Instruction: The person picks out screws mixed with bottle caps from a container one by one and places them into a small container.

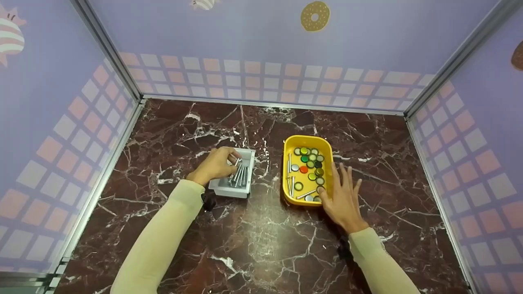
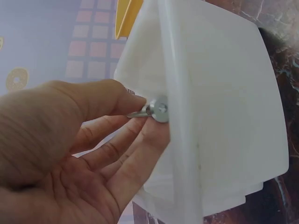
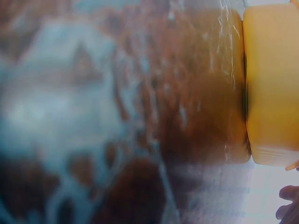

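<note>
My left hand (image 1: pixel 216 164) is over a small white bin (image 1: pixel 252 163), pinching a silver screw (image 2: pixel 161 109) between thumb and fingers. In the left wrist view its round, recessed head faces the camera, beside the bin's rim. Several long silver screws (image 1: pixel 241 176) lie in the bin. My right hand (image 1: pixel 342 200) rests at the right side of a yellow tray (image 1: pixel 307 140), its fingers straight and spread along the outside, thumb at the rim. The tray holds several bottle caps (image 1: pixel 303 169) in mixed colours and several screws (image 1: pixel 289 163).
Both containers stand on a dark red marbled tabletop (image 1: pixel 269 245), with a gap between them. Purple panels (image 1: pixel 261 36) with pink and white squares enclose the back and both sides, joined by metal corner strips (image 1: pixel 118 57).
</note>
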